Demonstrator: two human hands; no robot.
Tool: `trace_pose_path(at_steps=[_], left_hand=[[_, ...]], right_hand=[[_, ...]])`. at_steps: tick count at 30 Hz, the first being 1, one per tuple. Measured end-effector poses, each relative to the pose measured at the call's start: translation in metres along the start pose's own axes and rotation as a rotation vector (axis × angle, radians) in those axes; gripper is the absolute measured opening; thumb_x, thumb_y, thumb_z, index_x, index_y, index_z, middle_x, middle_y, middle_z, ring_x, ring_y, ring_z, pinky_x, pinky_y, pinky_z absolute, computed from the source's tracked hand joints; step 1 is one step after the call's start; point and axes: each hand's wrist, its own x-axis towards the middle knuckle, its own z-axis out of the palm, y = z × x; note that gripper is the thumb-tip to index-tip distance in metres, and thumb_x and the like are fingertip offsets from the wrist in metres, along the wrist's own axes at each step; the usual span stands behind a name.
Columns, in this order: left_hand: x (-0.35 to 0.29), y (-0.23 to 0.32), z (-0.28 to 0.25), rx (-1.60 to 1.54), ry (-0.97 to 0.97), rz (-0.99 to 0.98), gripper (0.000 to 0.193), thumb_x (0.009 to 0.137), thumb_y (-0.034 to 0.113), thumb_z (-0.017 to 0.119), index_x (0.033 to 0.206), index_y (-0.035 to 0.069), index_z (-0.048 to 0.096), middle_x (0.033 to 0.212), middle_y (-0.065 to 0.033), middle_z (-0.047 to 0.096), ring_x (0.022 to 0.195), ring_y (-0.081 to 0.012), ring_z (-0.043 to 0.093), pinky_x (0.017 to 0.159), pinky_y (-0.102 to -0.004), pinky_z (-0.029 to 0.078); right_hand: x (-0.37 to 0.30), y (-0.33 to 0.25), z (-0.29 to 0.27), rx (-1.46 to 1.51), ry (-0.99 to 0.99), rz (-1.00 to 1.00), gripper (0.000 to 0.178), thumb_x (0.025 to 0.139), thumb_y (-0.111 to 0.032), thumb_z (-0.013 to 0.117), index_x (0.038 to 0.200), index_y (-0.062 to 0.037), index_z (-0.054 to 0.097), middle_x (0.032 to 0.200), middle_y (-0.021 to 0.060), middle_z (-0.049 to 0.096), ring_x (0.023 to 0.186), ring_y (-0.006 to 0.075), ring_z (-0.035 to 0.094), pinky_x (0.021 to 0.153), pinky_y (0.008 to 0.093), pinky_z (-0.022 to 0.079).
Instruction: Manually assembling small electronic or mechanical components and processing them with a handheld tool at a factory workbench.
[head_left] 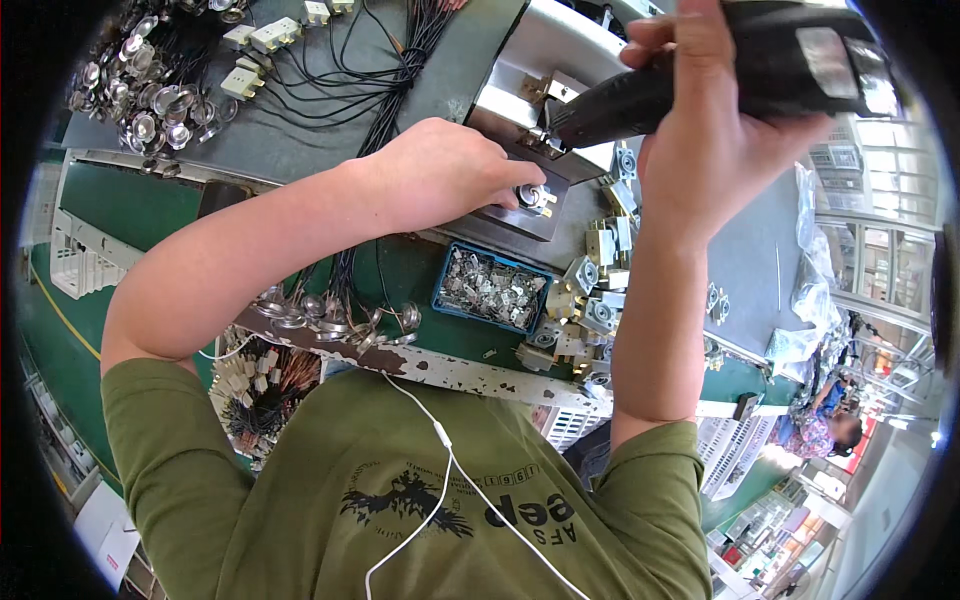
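My right hand [705, 150] is wrapped round a black power screwdriver [640, 98], tilted with its tip down and to the left. The tip meets a small metal piece at the front of a silver metal device [510, 105]. My left hand [445, 175] pinches a small round metal part with prongs [535, 198], on top of a grey metal block [525, 222]. The screwdriver tip and this part are apart. Just in front of the block lies a blue tray [437, 290] full of small metal clips.
Several pale blocks with metal plates [585, 310] crowd right of the tray. Black cables [385, 95] run across the grey bench, with white connectors [270, 38] and a pile of round metal caps [145, 100] far left. Clear plastic bags [815, 270] lie right; another person [820, 430] is beyond.
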Motion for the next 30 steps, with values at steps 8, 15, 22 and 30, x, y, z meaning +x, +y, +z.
trace_pose_path(at_steps=[8,15,22,30], left_hand=[[0.000,0.003,-0.007,-0.004,-0.034,0.002,0.037,0.097,0.015,0.055,0.133,0.019,0.063,0.107,0.0000,0.077,0.100,-0.0257,0.072,0.082,-0.0398,0.058],[-0.003,0.003,-0.005,0.025,-0.018,0.012,0.037,0.096,0.015,0.057,0.132,0.019,0.063,0.106,0.0011,0.077,0.101,-0.0246,0.072,0.082,-0.0400,0.058],[-0.003,0.005,-0.007,0.015,-0.014,0.013,0.036,0.096,0.016,0.058,0.132,0.019,0.062,0.104,0.0011,0.077,0.101,-0.0247,0.072,0.082,-0.0400,0.058],[-0.002,0.007,-0.011,0.063,-0.079,-0.036,0.038,0.096,0.018,0.058,0.133,0.020,0.063,0.106,0.0002,0.076,0.101,-0.0251,0.072,0.081,-0.0404,0.058]], right_hand=[[0.008,-0.003,-0.010,-0.014,-0.007,-0.101,0.021,0.093,-0.006,0.073,0.108,0.0048,0.064,0.090,0.0142,0.071,0.057,0.0161,0.065,0.052,0.0284,0.054],[0.009,0.011,-0.010,0.029,0.042,-0.165,0.022,0.094,-0.005,0.072,0.109,0.0042,0.059,0.088,0.0150,0.069,0.056,0.0164,0.062,0.050,0.0287,0.053],[0.007,0.011,-0.010,0.006,-0.001,-0.135,0.022,0.094,-0.004,0.072,0.109,0.0040,0.058,0.083,0.0115,0.067,0.054,0.0149,0.061,0.049,0.0271,0.050],[0.004,0.011,-0.002,-0.070,0.062,-0.136,0.038,0.092,-0.006,0.074,0.124,0.0017,0.053,0.077,0.0092,0.065,0.056,0.0157,0.062,0.052,0.0279,0.050]])
